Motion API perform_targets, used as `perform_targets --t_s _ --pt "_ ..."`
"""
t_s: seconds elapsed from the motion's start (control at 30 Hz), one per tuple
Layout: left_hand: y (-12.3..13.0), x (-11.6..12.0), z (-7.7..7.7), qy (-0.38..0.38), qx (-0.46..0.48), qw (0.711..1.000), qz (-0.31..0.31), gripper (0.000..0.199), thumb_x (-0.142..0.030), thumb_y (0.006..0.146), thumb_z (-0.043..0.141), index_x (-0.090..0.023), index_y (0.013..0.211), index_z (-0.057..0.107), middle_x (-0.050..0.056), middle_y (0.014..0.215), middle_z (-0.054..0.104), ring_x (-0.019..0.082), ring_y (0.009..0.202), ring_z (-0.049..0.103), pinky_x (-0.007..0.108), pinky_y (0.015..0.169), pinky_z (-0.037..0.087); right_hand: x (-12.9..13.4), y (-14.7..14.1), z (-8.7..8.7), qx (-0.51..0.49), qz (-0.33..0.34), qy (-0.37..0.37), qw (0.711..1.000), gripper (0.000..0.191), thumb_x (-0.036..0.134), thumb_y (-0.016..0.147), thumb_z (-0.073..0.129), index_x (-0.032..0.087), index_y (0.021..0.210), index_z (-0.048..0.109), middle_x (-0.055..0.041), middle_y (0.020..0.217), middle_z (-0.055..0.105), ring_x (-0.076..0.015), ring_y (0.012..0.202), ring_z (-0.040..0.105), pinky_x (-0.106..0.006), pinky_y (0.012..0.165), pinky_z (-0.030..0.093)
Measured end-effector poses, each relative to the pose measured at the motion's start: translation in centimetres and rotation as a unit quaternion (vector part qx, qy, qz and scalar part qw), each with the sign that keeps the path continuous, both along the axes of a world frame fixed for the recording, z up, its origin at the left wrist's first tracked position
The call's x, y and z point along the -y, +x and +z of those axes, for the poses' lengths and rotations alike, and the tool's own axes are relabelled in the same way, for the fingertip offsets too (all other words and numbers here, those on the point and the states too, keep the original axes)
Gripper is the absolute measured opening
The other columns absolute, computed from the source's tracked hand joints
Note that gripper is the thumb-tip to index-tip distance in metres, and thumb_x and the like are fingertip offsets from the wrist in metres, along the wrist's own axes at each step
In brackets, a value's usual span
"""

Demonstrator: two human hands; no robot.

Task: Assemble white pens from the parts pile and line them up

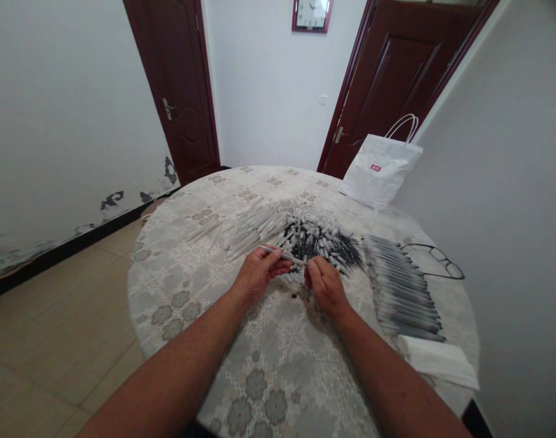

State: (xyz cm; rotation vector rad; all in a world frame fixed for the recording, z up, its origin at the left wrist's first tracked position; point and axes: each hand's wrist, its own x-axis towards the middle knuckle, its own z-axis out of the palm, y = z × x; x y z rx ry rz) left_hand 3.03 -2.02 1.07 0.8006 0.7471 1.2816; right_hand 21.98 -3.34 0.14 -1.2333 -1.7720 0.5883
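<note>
My left hand [260, 271] pinches a thin, pale pen barrel [282, 253], which slants down to the right. At the barrel's right end my right hand [322, 281] has its fingers closed; what they grip is too small to make out. Behind both hands lies a heap of translucent pen barrels [262, 226]. Black pen parts [308, 240] and small whitish pieces [321, 219] are piled beside it. On the cloth just below my hands rests a small black piece [294, 296]. A long row of assembled-looking pens [403, 292] lies to the right.
The round table has a patterned cloth [177, 304]. A white paper bag [381, 167] stands at its back right. Black-framed glasses [437, 261] lie near the right edge, with a folded white packet or cloth [437, 359] in front of the pen row.
</note>
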Motion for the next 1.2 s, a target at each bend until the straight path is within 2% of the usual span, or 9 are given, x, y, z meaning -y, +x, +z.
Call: perform_targets --t_s 0.1,0.27,0.33,0.5,0.7,0.77,0.93,1.07,1.2 --pt "0.08 -0.03 -0.14 0.000 0.003 1.000 0.001 0.030 -0.035 0.082 0.076 -0.014 0.095 0.059 0.011 0.090 0.075 0.019 0.078 0.074 0.030 0.073 0.060 -0.02 -0.08 -0.05 -0.027 0.010 -0.026 0.999 0.041 0.043 0.103 0.034 0.022 0.073 0.052 0.0020 0.061 0.057 -0.0135 0.055 0.055 -0.026 0.058 0.040" --pt "0.12 -0.14 -0.34 0.002 0.003 1.000 0.012 0.030 -0.035 0.082 0.075 -0.014 0.096 0.059 0.010 0.089 0.075 0.018 0.077 0.074 0.030 0.074 0.060 -0.04 0.10 -0.23 -0.047 0.010 -0.014 0.999 0.023 0.043 0.098 0.046 0.022 0.099 0.056 0.0011 0.073 0.062 -0.0154 0.063 0.059 -0.026 0.061 0.044" --pt "0.09 -0.22 -0.50 0.004 0.004 1.000 0.011 0.029 -0.034 0.083 0.075 -0.014 0.097 0.058 0.010 0.090 0.075 0.018 0.078 0.074 0.030 0.074 0.060 -0.01 0.13 -0.23 -0.034 0.006 -0.009 0.999 0.021 0.042 0.096 0.049 0.022 0.101 0.055 0.0011 0.073 0.062 -0.0159 0.065 0.059 -0.026 0.062 0.043" --pt "0.09 -0.35 -0.81 0.005 0.004 1.000 0.011 0.028 -0.034 0.084 0.074 -0.014 0.096 0.059 0.011 0.092 0.075 0.019 0.079 0.074 0.032 0.075 0.060 0.19 -0.11 0.06 -0.023 0.000 -0.016 1.000 0.022 0.040 0.099 0.043 0.023 0.092 0.055 0.0027 0.067 0.059 -0.0148 0.061 0.056 -0.026 0.061 0.041" --pt "0.27 -0.18 -0.57 0.007 0.009 1.000 0.006 0.030 -0.033 0.082 0.076 -0.014 0.097 0.058 0.011 0.093 0.075 0.019 0.079 0.074 0.032 0.076 0.060 0.03 -0.15 -0.18 -0.023 0.008 -0.034 0.999 0.040 0.044 0.102 0.036 0.023 0.071 0.050 0.0028 0.059 0.054 -0.0139 0.055 0.052 -0.026 0.057 0.038" --pt "0.31 -0.09 -0.39 0.006 0.012 1.000 0.010 0.030 -0.033 0.082 0.076 -0.014 0.097 0.058 0.011 0.093 0.075 0.019 0.079 0.074 0.032 0.076 0.060 -0.05 -0.07 -0.33 -0.039 0.005 -0.042 0.998 0.039 0.045 0.102 0.036 0.023 0.073 0.052 0.0027 0.059 0.055 -0.0140 0.054 0.052 -0.026 0.056 0.038" --pt "0.35 0.02 -0.16 0.010 0.009 1.000 0.019 0.030 -0.033 0.082 0.076 -0.014 0.098 0.058 0.010 0.091 0.075 0.019 0.078 0.074 0.030 0.073 0.060 0.10 0.15 -0.01 -0.042 -0.005 -0.023 0.999 0.024 0.043 0.098 0.044 0.023 0.092 0.056 0.0021 0.070 0.061 -0.0147 0.062 0.057 -0.026 0.059 0.041" --pt "0.33 0.01 -0.26 0.013 0.005 1.000 0.012 0.031 -0.034 0.081 0.077 -0.014 0.097 0.059 0.011 0.092 0.075 0.019 0.080 0.074 0.032 0.076 0.060 0.23 0.10 0.33 -0.024 -0.006 -0.017 1.000 0.025 0.042 0.099 0.042 0.023 0.088 0.055 0.0034 0.064 0.057 -0.0147 0.059 0.055 -0.026 0.059 0.041" --pt "0.33 0.02 -0.31 0.017 0.007 1.000 0.002 0.031 -0.033 0.081 0.077 -0.014 0.097 0.060 0.010 0.094 0.076 0.019 0.081 0.074 0.034 0.079 0.060 0.16 -0.05 0.10 -0.055 0.004 -0.031 0.998 0.034 0.045 0.101 0.038 0.023 0.079 0.052 0.0037 0.059 0.055 -0.0138 0.054 0.052 -0.026 0.057 0.040"
